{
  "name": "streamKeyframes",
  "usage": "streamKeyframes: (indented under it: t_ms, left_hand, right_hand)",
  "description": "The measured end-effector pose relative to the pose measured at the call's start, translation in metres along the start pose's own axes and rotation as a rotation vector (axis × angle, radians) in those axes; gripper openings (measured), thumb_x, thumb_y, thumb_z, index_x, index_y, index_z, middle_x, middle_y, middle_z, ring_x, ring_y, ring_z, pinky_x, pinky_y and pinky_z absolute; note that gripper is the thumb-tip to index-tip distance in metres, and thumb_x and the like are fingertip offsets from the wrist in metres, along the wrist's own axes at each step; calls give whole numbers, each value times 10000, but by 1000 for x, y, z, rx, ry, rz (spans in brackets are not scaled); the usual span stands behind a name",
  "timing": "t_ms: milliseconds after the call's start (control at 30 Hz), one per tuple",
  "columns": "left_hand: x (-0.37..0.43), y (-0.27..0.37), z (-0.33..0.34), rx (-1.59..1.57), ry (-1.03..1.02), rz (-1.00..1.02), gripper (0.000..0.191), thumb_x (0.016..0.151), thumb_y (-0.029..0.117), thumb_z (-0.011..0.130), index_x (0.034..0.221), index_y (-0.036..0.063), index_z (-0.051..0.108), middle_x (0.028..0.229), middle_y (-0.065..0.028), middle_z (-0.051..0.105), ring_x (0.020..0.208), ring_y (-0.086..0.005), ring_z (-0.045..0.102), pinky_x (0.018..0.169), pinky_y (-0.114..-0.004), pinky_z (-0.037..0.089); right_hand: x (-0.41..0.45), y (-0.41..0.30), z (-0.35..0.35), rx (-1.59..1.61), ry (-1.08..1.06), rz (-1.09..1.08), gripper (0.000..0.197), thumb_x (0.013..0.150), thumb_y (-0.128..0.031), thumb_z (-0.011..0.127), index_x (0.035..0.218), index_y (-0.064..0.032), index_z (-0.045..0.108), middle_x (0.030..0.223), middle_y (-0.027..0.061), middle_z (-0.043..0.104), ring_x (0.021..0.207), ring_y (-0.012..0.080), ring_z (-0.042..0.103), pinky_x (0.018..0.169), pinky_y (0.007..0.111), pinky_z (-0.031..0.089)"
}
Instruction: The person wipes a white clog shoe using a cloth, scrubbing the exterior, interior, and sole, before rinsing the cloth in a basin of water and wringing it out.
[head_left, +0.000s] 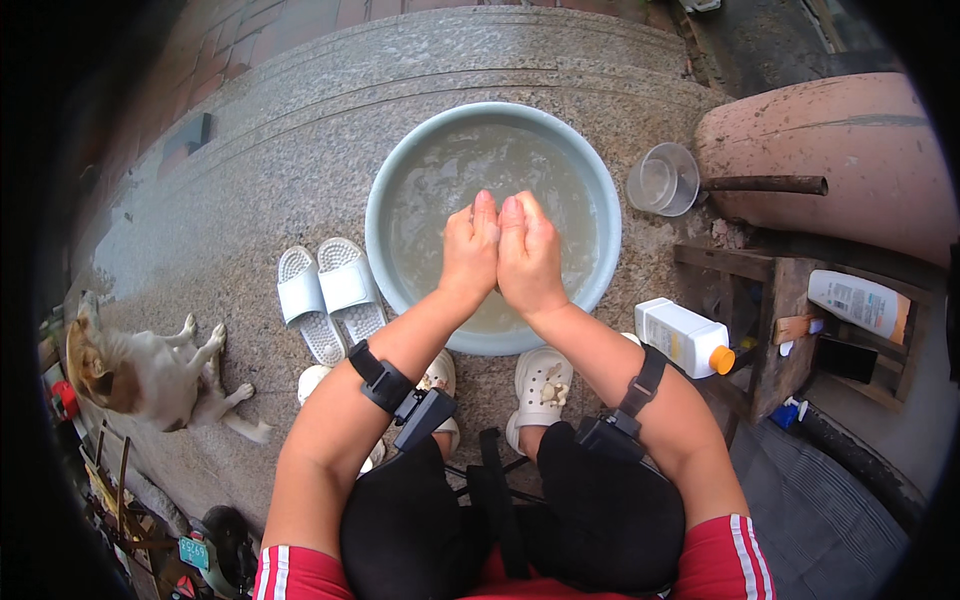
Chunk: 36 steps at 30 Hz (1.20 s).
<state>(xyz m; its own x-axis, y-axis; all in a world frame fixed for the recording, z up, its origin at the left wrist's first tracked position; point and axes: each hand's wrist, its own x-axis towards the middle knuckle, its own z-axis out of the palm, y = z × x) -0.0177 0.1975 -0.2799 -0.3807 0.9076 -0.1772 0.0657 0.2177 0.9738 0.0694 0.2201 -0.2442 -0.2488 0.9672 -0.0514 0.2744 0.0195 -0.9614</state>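
A pale blue plastic basin (376, 255) of cloudy water (495, 161) stands on the ground in front of my feet. Over its middle, my left hand (469, 255) and my right hand (531, 259) are pressed side by side. Both have curled fingers, with the thumbs on top pointing away from me. My palms and fingertips are hidden, so whether something small lies between them cannot be seen. To the basin's right lies a white plastic bottle (679, 337) with an orange cap, tilted against a wooden stool (791, 345).
A clear plastic tub (664, 180) sits beside a large pinkish jar (810, 150). The stool carries a lotion-type bottle (855, 304), a wooden-backed brush (796, 328) and a dark phone-like slab (847, 360). White slippers (346, 289) are left of the basin; a dog (161, 375) lies farther left.
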Motion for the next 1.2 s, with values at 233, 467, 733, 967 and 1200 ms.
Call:
streamKeyframes:
  t_ms: [233,467,733,967,1200]
  left_hand:
    - [-6,-6,-1,18,-24,-174,466,972,334,404,737,-40,554,604,-62,548,571,-120,477,538,-307,403]
    - [6,-31,-27,349,-13,-231,554,894,348,510,1351,99,321,1275,-228,461,1111,-411,498,986,-453,363]
    - [3,-69,-26,512,-394,-409,638,776,213,643,1347,54,407,1242,-236,533,1181,-366,499,1002,-372,390]
    - [3,-27,-27,-156,-497,-708,356,796,116,580,1144,47,548,1068,-86,621,989,-177,593,863,-342,475]
    - [7,-28,-56,-192,-87,-680,242,827,305,517,946,117,613,839,1,582,726,-117,507,701,-294,464]
  right_hand:
    - [3,28,-7,26,-88,150,324,963,-233,400,777,-4,533,761,210,584,695,323,565,643,398,436]
    - [19,73,-40,-473,-24,48,367,823,-214,627,1125,-30,528,1096,160,540,1012,319,542,894,404,419]
    - [-4,67,-29,-1131,-597,67,654,657,-177,757,1246,-91,485,1195,105,525,1185,273,454,1088,500,238]
    - [-11,79,-30,-991,-516,-109,628,624,-210,775,1174,-79,501,1163,125,557,1127,289,505,1084,521,224]
    - [0,71,-44,-465,-365,119,381,650,-151,675,985,-15,554,953,160,585,882,332,583,796,394,459]
